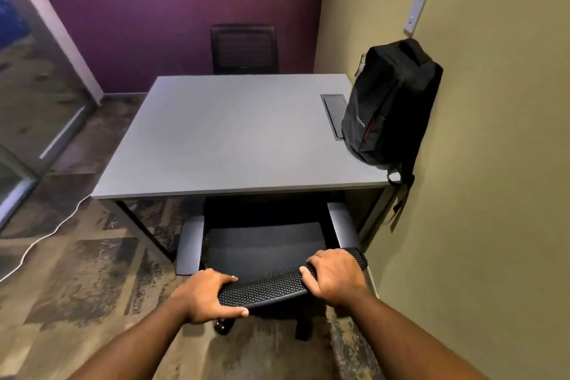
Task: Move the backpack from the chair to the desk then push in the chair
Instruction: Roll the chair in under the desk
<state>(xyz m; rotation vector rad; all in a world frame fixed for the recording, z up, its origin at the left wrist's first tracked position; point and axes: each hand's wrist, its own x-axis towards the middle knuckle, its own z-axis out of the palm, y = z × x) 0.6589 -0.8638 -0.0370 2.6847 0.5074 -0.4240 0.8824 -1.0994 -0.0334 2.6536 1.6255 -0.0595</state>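
Along the near edge of the desk (222,133) the chair (265,244) sits straight ahead of me, seat already partly under the top, armrests just short of the desk edge. Left to right: a white cable (46,236) trails over the floor at far left, clear of the chair's path as far as I can judge. My left hand (205,296) is clamped on the left end of the mesh backrest top, fingers curled over the front, thumb underneath. The backrest's top rail runs side to side between my hands, its long axis roughly parallel to the desk edge, so the push goes directly away from me, square to that rail. My right hand (334,276) grips the right end the same way, fingers wrapped tight over the rim, and sits a touch further forward than the left; the chair looks slightly skewed. Neither hand is nearer in any useful sense; both are on. Further right, the backpack (388,102) stands upright on the desk's right side, leaning against the wall, straps hanging off the near corner. First step reads as done; pushing in remains.
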